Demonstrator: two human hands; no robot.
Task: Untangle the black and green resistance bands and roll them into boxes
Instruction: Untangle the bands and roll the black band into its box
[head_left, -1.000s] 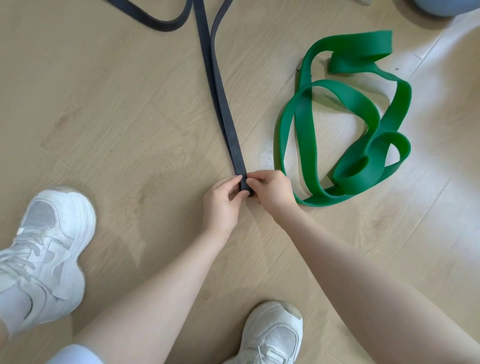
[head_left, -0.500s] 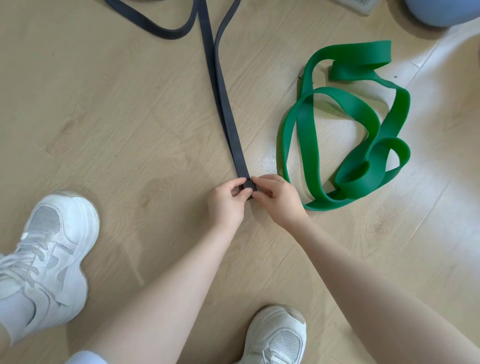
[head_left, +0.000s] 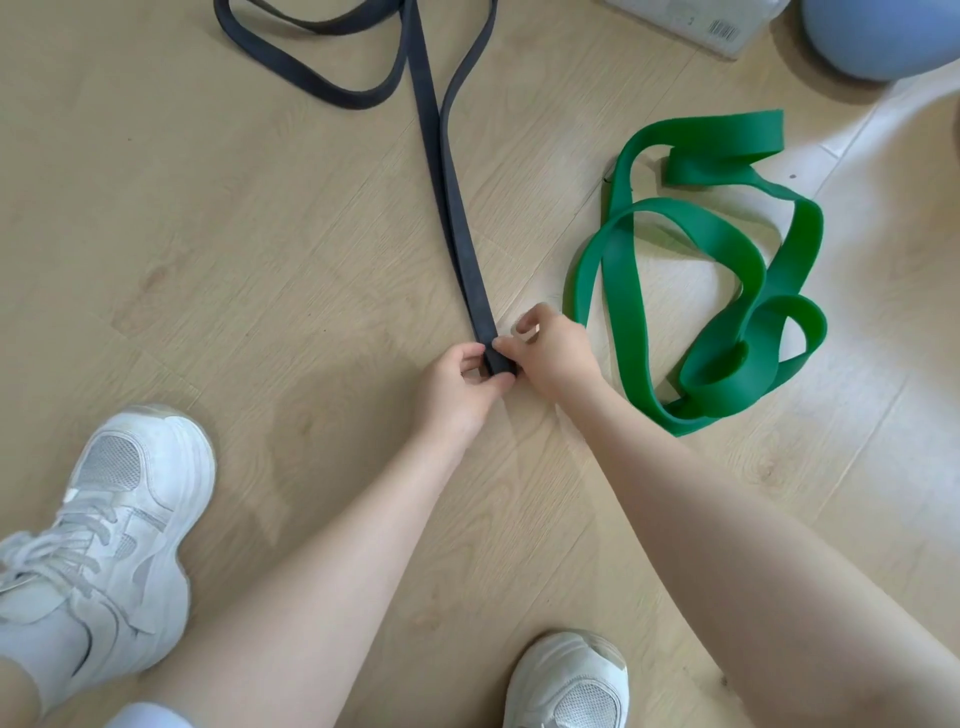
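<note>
Both hands' grip pinches the near end of the black band (head_left: 452, 208), starting its roll.
Head view: left hand (head_left: 457, 387) and right hand (head_left: 558, 353) grip that folded end on the floor; green band (head_left: 727, 270) lies loose just right. Next, likely turn the end over tightly.

Resistance band (head_left: 457, 218) stretched flat on the floor (head_left: 208, 234) from far centre toward the person, its near end between left hand (head_left: 457, 384) and right hand (head_left: 558, 353), second band (head_left: 727, 291) heaped just right of the right hand, box (head_left: 696, 21) and ball (head_left: 878, 36) at far right, shoes (head_left: 98, 545) nearest.
</note>
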